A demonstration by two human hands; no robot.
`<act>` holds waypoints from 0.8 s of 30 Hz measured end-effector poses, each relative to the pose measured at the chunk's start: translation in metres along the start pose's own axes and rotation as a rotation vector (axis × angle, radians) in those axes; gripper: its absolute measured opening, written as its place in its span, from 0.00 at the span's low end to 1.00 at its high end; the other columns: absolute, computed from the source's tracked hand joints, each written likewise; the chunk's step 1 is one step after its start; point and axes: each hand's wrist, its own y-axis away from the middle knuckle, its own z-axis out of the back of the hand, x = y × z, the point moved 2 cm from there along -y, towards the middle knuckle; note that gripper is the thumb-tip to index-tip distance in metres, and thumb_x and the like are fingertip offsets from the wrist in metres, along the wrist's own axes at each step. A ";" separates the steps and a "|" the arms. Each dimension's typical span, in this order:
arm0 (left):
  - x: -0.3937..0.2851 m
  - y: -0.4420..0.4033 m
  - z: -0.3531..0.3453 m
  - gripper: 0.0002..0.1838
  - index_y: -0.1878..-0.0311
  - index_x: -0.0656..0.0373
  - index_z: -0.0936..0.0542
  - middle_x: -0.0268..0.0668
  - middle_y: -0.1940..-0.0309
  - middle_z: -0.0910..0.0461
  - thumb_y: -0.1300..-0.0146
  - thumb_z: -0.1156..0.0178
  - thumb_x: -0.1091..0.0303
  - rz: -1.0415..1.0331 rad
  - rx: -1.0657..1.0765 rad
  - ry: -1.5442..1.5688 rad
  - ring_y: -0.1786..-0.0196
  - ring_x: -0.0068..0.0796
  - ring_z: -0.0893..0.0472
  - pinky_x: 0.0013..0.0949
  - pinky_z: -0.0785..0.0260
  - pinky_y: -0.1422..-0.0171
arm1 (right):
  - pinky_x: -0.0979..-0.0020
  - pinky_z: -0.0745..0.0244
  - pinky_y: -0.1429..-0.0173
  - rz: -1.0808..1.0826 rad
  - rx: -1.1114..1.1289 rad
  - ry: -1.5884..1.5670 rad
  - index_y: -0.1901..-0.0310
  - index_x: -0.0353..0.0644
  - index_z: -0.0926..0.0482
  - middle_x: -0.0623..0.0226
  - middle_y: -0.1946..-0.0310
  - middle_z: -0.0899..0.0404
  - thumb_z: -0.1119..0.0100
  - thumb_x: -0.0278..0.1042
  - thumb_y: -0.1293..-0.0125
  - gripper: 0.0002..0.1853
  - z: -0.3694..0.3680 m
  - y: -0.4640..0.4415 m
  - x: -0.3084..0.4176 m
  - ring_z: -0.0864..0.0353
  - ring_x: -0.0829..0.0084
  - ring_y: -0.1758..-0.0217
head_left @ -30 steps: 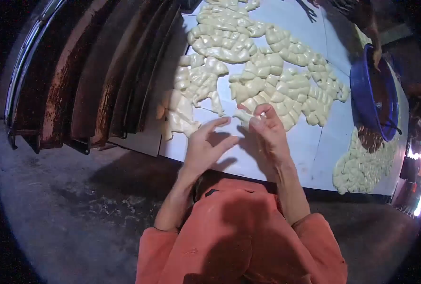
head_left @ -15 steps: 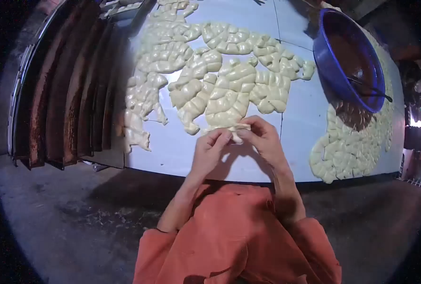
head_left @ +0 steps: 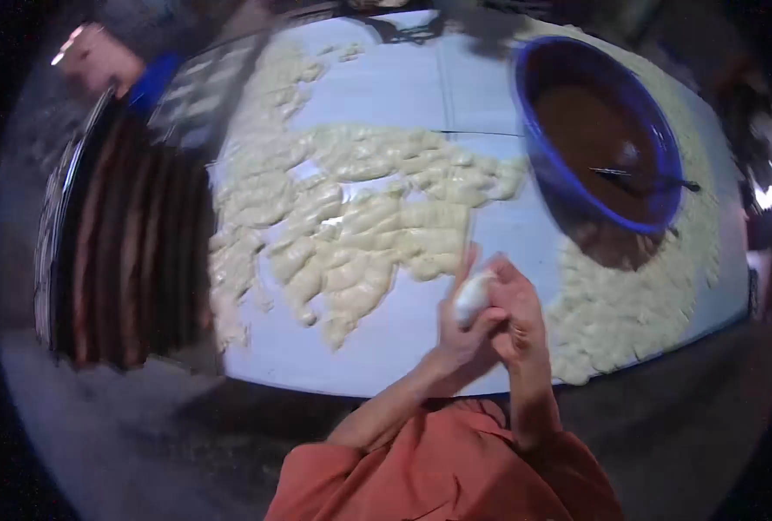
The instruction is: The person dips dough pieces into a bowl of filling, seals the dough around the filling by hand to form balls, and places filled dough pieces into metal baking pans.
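Between my two hands, above the front of the white table (head_left: pixel 316 372), is a small pale lump of dough (head_left: pixel 474 298). My left hand (head_left: pixel 462 334) cups it from the left with its thumb bent across. My right hand (head_left: pixel 518 313) presses on its right side with curled fingers. Joined pieces of pale dough (head_left: pixel 351 239) cover the table to the left and beyond my hands. More small dough pieces (head_left: pixel 620 313) lie to the right. Motion blurs the view somewhat.
A blue basin (head_left: pixel 534 143) of brown liquid, with a dark handle sticking out, stands at the right on the table. Dark, rusty trays (head_left: pixel 134 252) stand in a row at the left. Behind them are a blurred tray of pale pieces (head_left: pixel 204 91) and a blue object (head_left: pixel 153 80).
The view has turned right, so the basin appears nearer the middle. My hands have come together around the lump, which was a thin, stretched piece. The other person's hand has left the view.
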 end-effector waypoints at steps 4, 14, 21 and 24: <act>0.007 0.009 -0.012 0.43 0.21 0.59 0.45 0.51 0.37 0.23 0.34 0.32 0.71 0.488 0.045 0.159 0.39 0.32 0.20 0.35 0.26 0.38 | 0.79 0.23 0.58 0.324 -0.027 0.196 0.52 0.41 0.25 0.70 0.61 0.19 0.38 0.31 0.29 0.09 0.030 -0.021 0.091 0.19 0.80 0.61; -0.023 -0.009 0.051 0.20 0.37 0.66 0.23 0.43 0.48 0.16 0.29 0.38 0.70 0.571 0.065 -0.387 0.51 0.24 0.16 0.28 0.25 0.45 | 0.58 0.25 0.49 -0.121 0.010 2.131 0.56 0.37 0.19 0.50 0.59 0.15 0.41 0.43 0.35 0.16 0.146 -0.138 0.207 0.15 0.56 0.52; -0.020 0.003 0.054 0.18 0.40 0.67 0.22 0.41 0.50 0.15 0.29 0.38 0.70 0.609 0.061 -0.403 0.52 0.24 0.16 0.27 0.24 0.48 | 0.60 0.24 0.53 -0.105 -0.008 1.845 0.57 0.37 0.19 0.59 0.63 0.16 0.41 0.45 0.34 0.17 0.124 -0.124 0.215 0.17 0.65 0.60; -0.018 -0.003 0.045 0.18 0.39 0.66 0.21 0.39 0.52 0.14 0.28 0.39 0.68 0.558 0.111 -0.456 0.54 0.24 0.16 0.29 0.23 0.49 | 0.68 0.24 0.58 0.016 -0.064 1.511 0.58 0.37 0.21 0.65 0.67 0.17 0.41 0.41 0.30 0.13 0.105 -0.111 0.214 0.18 0.73 0.64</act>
